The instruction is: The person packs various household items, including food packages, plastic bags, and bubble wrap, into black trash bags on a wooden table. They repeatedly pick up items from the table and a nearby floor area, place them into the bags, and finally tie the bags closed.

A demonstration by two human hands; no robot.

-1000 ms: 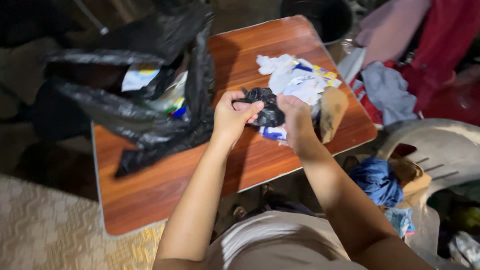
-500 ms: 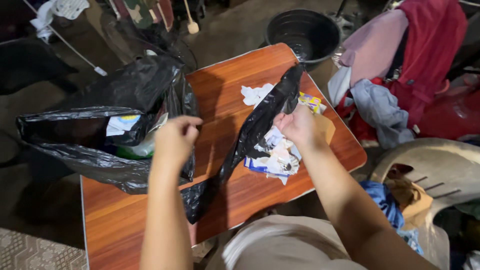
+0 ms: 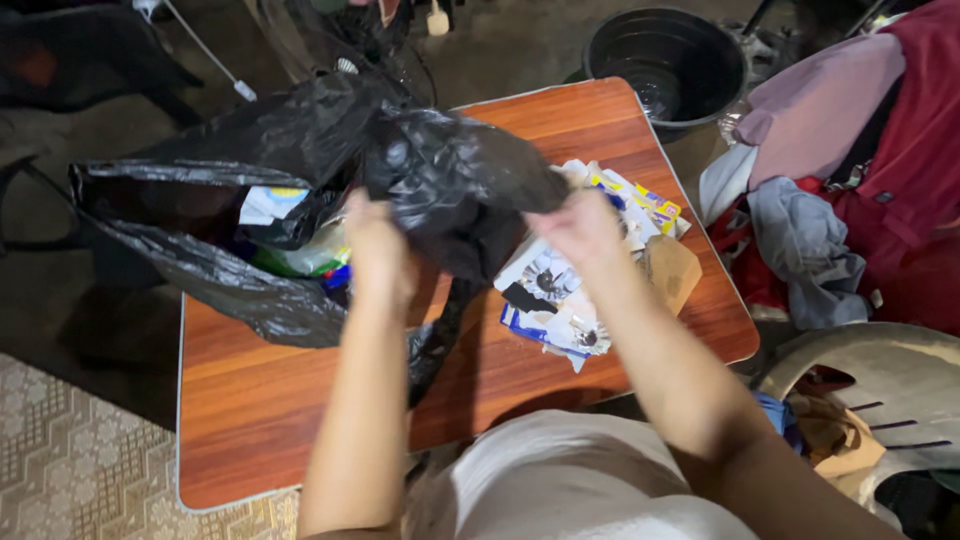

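Note:
Both my hands hold a small black plastic bag (image 3: 455, 185) spread out above a wooden table (image 3: 250, 420). My left hand (image 3: 378, 250) grips its left edge and my right hand (image 3: 580, 228) grips its right edge. The bag's lower part hangs down to the tabletop between my arms. Under my right hand lies a pile of torn paper and wrappers (image 3: 560, 300), with a brown paper bag (image 3: 668, 272) beside it.
A large open black rubbish bag (image 3: 210, 270) with packaging inside lies on the table's left side. A black bucket (image 3: 665, 65) stands on the floor beyond the table. Clothes (image 3: 850, 180) are heaped at the right, above a pale plastic chair (image 3: 880, 390).
The small black bag was balled up between my hands, then pulled long. Now my hands have raised it and spread it wide over the table. The view has shifted.

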